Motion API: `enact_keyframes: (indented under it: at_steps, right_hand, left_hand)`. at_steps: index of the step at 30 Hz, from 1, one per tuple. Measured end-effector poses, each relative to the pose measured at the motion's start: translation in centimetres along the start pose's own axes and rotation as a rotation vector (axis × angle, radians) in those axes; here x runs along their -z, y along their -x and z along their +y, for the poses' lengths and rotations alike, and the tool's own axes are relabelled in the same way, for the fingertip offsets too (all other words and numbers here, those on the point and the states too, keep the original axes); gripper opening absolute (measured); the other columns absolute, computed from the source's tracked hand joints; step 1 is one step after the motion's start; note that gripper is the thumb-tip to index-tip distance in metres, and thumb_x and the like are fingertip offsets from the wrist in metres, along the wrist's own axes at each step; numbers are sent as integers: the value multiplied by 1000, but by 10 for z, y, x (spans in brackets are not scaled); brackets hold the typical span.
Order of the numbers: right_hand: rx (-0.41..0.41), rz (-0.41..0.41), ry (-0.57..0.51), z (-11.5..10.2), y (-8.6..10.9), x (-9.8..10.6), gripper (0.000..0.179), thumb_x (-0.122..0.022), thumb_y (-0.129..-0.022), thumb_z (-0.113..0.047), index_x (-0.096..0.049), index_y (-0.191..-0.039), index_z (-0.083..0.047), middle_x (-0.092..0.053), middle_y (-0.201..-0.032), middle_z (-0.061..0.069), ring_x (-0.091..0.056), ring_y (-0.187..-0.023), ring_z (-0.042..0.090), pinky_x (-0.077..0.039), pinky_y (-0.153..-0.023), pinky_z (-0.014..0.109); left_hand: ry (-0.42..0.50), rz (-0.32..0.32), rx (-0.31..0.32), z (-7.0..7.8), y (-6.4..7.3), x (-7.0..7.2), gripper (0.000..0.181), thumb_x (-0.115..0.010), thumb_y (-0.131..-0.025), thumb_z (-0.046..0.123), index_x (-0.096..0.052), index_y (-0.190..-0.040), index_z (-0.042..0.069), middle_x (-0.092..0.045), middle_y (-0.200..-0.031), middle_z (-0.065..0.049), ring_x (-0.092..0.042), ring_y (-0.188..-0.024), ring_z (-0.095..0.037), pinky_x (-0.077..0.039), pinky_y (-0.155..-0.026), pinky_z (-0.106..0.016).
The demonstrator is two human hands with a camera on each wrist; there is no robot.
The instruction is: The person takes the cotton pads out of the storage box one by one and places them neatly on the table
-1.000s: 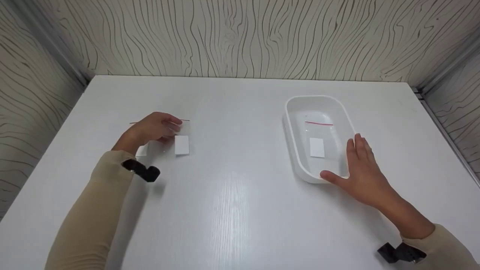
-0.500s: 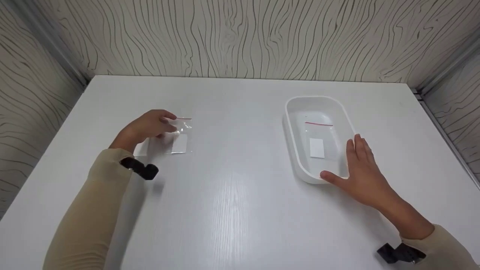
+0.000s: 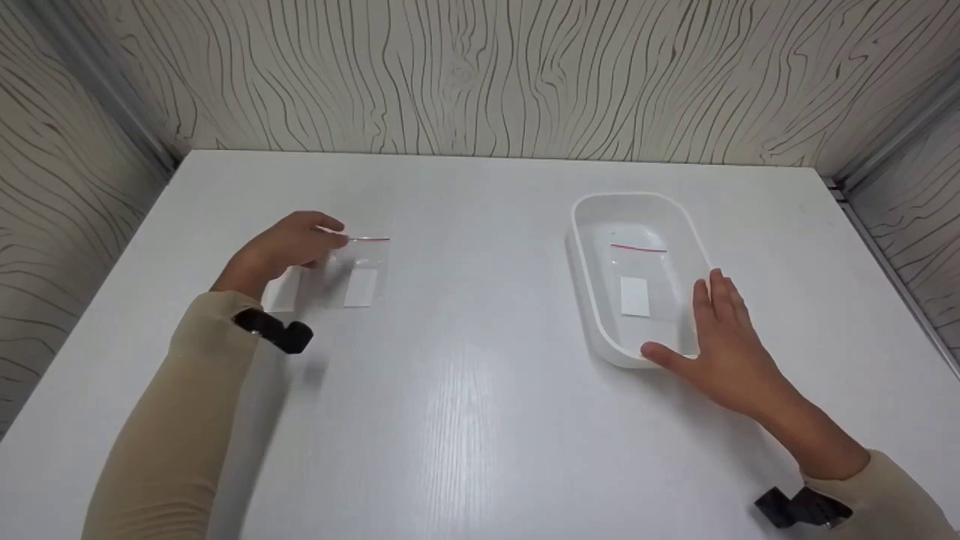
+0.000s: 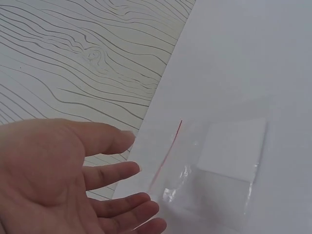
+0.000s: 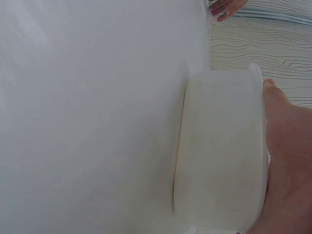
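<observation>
On the left side of the table lies a clear zip bag (image 3: pixel 361 285) with a red seal line and a white rectangle on it. My left hand (image 3: pixel 292 241) hovers at its sealed edge, fingers loosely spread and holding nothing; in the left wrist view the zip bag (image 4: pixel 214 165) lies beyond the fingertips. A second white rectangle (image 3: pixel 282 292) shows partly beneath the left wrist. My right hand (image 3: pixel 727 349) rests against the near right corner of a white plastic container (image 3: pixel 589 300), thumb on the front rim and straight fingers along the side. Another zip bag (image 3: pixel 634 296) lies inside this container.
The white table (image 3: pixel 465 420) extends between the bag and the container. Wood-patterned panels (image 3: pixel 465 75) stand behind and at both sides. A black wrist camera (image 3: pixel 274 330) sits on each sleeve.
My left hand has drawn back slightly up and left from the zip bag, uncovering more of it. The bag has shifted slightly and now lies flat. The right hand and container have stayed put.
</observation>
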State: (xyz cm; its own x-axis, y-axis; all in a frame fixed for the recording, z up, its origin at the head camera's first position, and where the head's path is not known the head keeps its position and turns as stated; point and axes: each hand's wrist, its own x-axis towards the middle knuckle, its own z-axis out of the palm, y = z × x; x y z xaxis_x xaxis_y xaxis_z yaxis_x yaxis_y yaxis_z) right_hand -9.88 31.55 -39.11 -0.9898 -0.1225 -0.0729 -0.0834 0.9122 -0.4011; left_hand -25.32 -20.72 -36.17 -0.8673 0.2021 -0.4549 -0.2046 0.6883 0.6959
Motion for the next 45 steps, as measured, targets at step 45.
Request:
enact_keyframes:
  at_steps: [45]
  right_hand:
    - [4, 3, -3, -2, 0, 1, 121, -69, -90, -61, -1, -155, 16, 10, -164, 32, 10, -151, 50, -16, -115, 72]
  left_hand:
    - [43, -34, -101, 35, 12, -5, 53, -52, -106, 27, -41, -152, 1, -48, -150, -20, -47, -137, -34, -45, -110, -49]
